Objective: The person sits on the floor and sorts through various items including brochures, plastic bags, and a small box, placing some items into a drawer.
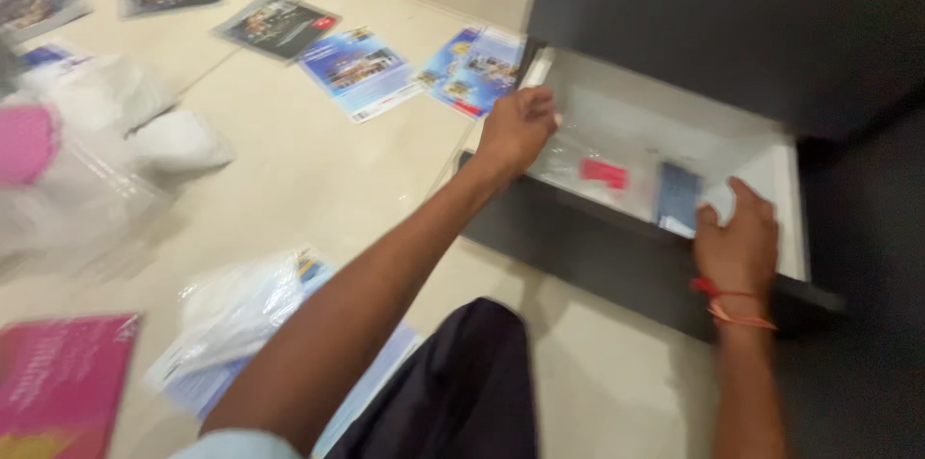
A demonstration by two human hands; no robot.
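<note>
A dark cabinet has its bottom drawer (782, 218) pulled out, white inside. My left hand (518, 127) grips the drawer's left rim, touching a clear plastic bag (578, 162) that lies inside. That bag holds a small red item (604, 172). A dark blue packet (678, 196) lies further right in the drawer. My right hand (737, 242), with red and orange threads on its wrist, rests at the drawer's front edge, fingers over the packet's lower corner. The picture is blurred.
Several leaflets lie on the beige tiled floor: blue ones (361, 71) near the drawer, dark ones (276, 26) further back. Clear plastic bags (241, 310), a white and pink soft bundle (87, 141) and a pink booklet (60, 384) lie at left. My dark-trousered knee (462, 382) is below.
</note>
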